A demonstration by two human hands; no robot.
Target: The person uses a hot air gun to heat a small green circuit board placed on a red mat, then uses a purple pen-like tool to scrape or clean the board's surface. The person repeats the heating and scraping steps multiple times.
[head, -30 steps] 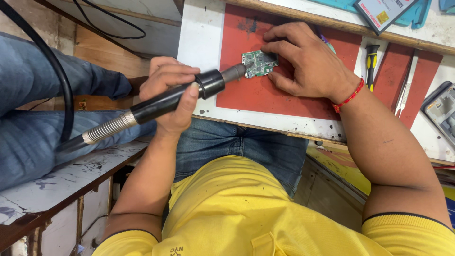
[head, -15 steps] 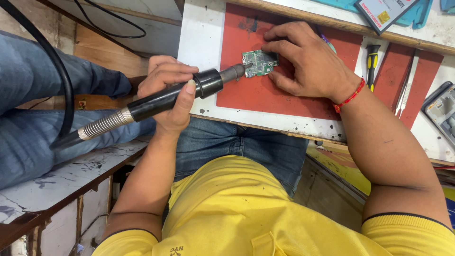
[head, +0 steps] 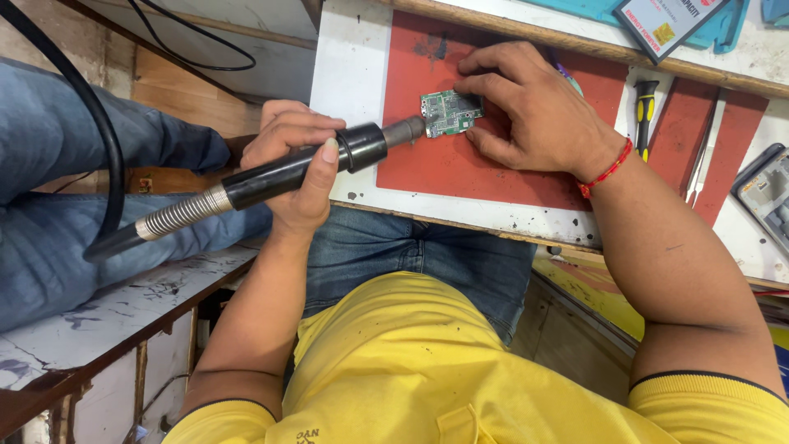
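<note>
My left hand [head: 289, 136] is wrapped around a black hot-air wand [head: 246, 187] with a metal spring collar and a thick black hose [head: 111, 164]. The wand's nozzle touches the left edge of a small green circuit board [head: 450, 113]. The board lies on a red mat [head: 460, 168] on the white bench. My right hand [head: 542, 115], with a red thread at the wrist, presses its fingertips on the board's top and right edges, pinning it flat.
A yellow-and-black screwdriver [head: 645, 107] and metal tweezers [head: 703, 164] lie right of my wrist. An opened phone [head: 768, 197] sits at the far right, a flat box [head: 666, 20] at the top. Another person's denim-clad limb [head: 49, 247] fills the left side.
The rear of the wand has risen slightly in my left hand. The nozzle stays at the board, and my right hand has not moved.
</note>
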